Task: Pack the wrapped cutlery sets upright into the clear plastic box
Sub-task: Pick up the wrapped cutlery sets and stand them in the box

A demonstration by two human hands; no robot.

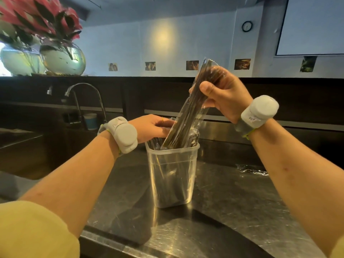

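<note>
A tall clear plastic box stands on the steel counter in the middle of the view. Several wrapped cutlery sets stand inside it, their tops above the rim. My right hand grips one wrapped cutlery set near its top; the set slants down to the left with its lower end inside the box mouth. My left hand rests at the box's far left rim, fingers against the wrapped sets standing there. One more wrapped set lies flat on the counter to the right, partly hidden by my right forearm.
The steel counter runs toward me with its front edge at the bottom. A sink with a curved faucet and a cup sit at left. Glass vases with red flowers stand on the ledge at upper left.
</note>
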